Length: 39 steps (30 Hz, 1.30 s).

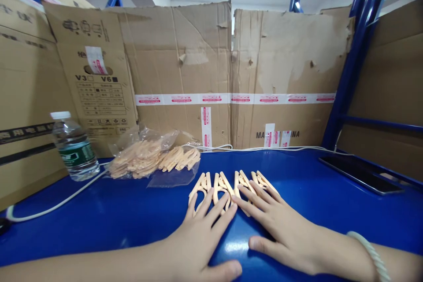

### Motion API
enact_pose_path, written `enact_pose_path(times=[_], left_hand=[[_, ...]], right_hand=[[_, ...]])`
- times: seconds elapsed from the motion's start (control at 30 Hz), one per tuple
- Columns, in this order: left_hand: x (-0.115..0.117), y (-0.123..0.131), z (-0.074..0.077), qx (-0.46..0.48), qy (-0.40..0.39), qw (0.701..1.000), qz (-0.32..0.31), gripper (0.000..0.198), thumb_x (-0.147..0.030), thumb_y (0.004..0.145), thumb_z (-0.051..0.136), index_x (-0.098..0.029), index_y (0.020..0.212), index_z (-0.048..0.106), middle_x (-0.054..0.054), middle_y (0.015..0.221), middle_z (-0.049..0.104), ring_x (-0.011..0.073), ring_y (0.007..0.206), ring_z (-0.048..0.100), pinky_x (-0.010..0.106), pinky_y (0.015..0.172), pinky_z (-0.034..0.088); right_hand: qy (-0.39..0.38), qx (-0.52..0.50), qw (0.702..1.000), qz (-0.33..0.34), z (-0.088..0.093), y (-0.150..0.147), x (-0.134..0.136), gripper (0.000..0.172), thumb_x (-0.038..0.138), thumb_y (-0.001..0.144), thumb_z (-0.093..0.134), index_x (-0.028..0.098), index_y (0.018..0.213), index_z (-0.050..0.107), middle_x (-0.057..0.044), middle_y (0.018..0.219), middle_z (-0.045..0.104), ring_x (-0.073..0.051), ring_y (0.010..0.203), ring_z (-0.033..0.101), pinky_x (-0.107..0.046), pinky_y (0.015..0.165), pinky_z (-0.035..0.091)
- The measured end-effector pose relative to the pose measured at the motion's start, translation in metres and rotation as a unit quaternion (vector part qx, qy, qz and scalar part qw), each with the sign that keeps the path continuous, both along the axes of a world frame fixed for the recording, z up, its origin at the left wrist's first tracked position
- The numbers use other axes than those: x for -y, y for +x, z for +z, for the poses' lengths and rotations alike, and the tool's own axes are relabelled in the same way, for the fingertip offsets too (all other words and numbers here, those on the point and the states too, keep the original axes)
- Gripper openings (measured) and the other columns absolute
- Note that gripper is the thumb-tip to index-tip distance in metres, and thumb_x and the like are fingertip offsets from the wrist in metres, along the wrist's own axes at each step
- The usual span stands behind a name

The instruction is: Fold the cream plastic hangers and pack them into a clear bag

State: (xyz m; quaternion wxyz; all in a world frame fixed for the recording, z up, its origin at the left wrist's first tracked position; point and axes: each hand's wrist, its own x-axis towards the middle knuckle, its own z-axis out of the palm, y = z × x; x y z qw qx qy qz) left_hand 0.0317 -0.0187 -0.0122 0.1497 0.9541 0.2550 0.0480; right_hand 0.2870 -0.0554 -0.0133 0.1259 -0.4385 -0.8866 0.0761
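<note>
Several beige clothes pegs [216, 185] lie side by side in a row on the blue tabletop [132, 220]. My left hand [200, 235] lies flat with fingers spread, its fingertips over the lower parts of the two pegs on the left. Over the two on the right, my right hand [284, 224] reaches in with fingers apart, covering much of the rightmost peg [261, 178]. The index fingers of both hands nearly meet at the middle of the row. Neither hand grips anything. Behind, to the left, more pegs [139, 158] sit in a clear plastic bag [173, 178].
A water bottle [76, 150] stands at the left by a cardboard box [29, 97]. A dark phone [360, 175] lies at the right. A white cable [62, 205] runs along the left and back. Taped cardboard [185, 70] walls the rear, with a blue post [355, 61] at right.
</note>
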Motion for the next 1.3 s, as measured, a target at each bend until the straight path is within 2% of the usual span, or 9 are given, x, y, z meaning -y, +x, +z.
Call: enact_pose_path(times=[0.13,0.4,0.63,0.77,0.9,1.0,1.1,1.2,1.3], left_hand=[[-0.024,0.005,0.012,-0.001,0.012,1.0,0.007,0.079,-0.066,0.087,0.04,-0.025,0.15,0.014,0.012,0.156,0.009,0.0435,0.14,-0.001,0.072,0.105,0.001],[-0.087,0.016,0.01,-0.011,0.023,0.999,0.043,0.08,-0.066,0.086,0.04,-0.016,0.147,0.027,0.014,0.155,0.015,0.0443,0.14,0.0,0.069,0.108,0.006],[-0.103,0.018,0.004,-0.003,0.04,0.998,0.041,0.078,-0.064,0.087,0.042,-0.016,0.147,0.027,0.014,0.155,0.017,0.0408,0.141,0.007,0.063,0.111,0.013],[-0.094,0.015,0.003,0.068,0.179,0.981,0.009,0.065,-0.047,0.088,0.05,-0.015,0.143,0.036,0.016,0.151,0.03,0.0355,0.141,0.02,0.056,0.112,0.021],[-0.083,0.003,0.022,0.113,0.356,0.925,-0.063,0.044,-0.026,0.089,0.049,-0.013,0.13,0.049,0.015,0.137,0.05,0.0308,0.132,0.038,0.049,0.11,0.029],[-0.086,-0.017,0.045,0.146,0.434,0.889,-0.006,0.032,-0.017,0.089,0.044,-0.013,0.119,0.057,0.013,0.122,0.062,0.0294,0.12,0.049,0.05,0.105,0.035],[-0.099,-0.045,0.059,0.154,0.473,0.861,0.106,0.03,-0.013,0.088,0.043,-0.013,0.113,0.059,0.013,0.118,0.063,0.0298,0.118,0.05,0.05,0.103,0.035],[-0.115,-0.072,0.057,0.154,0.465,0.845,0.215,0.039,-0.021,0.083,0.051,-0.013,0.121,0.053,0.017,0.124,0.057,0.0325,0.117,0.05,0.05,0.098,0.04],[-0.128,-0.089,0.044,0.162,0.453,0.84,0.252,0.052,-0.026,0.079,0.055,-0.01,0.128,0.046,0.019,0.127,0.054,0.0345,0.118,0.049,0.05,0.097,0.041]], right_hand=[[0.032,0.012,0.999,0.001,-0.002,0.005,-0.033,0.073,0.059,0.089,0.047,0.03,0.149,0.017,-0.011,0.155,0.016,-0.039,0.141,0.005,-0.066,0.108,-0.002],[0.028,0.078,0.995,-0.046,-0.001,0.003,-0.102,0.073,0.069,0.09,0.03,0.028,0.149,0.019,-0.012,0.154,0.017,-0.035,0.142,0.005,-0.06,0.111,0.003],[0.037,0.063,0.995,-0.062,-0.002,0.0,-0.117,0.07,0.067,0.091,0.03,0.029,0.149,0.022,-0.009,0.154,0.018,-0.033,0.142,0.008,-0.059,0.112,0.005],[0.094,0.048,0.991,-0.082,-0.003,-0.001,-0.112,0.064,0.062,0.093,0.031,0.028,0.147,0.031,-0.007,0.153,0.024,-0.033,0.142,0.014,-0.061,0.111,0.012],[0.198,0.046,0.975,-0.085,-0.003,-0.002,-0.107,0.053,0.054,0.095,0.035,0.021,0.133,0.05,-0.01,0.149,0.036,-0.032,0.142,0.018,-0.058,0.112,0.016],[0.246,0.055,0.965,-0.078,-0.002,-0.004,-0.105,0.044,0.049,0.095,0.037,0.02,0.118,0.06,-0.011,0.146,0.04,-0.032,0.142,0.017,-0.058,0.112,0.015],[0.263,0.06,0.96,-0.076,-0.002,-0.004,-0.104,0.039,0.046,0.095,0.037,0.019,0.109,0.062,-0.011,0.143,0.044,-0.032,0.141,0.019,-0.058,0.112,0.015],[0.277,0.058,0.957,-0.071,-0.001,-0.005,-0.102,0.033,0.041,0.096,0.038,0.02,0.102,0.063,-0.011,0.138,0.049,-0.032,0.14,0.022,-0.058,0.112,0.016],[0.296,0.057,0.951,-0.063,0.001,-0.006,-0.1,0.028,0.036,0.095,0.041,0.02,0.098,0.063,-0.01,0.133,0.053,-0.031,0.139,0.025,-0.059,0.112,0.017]])
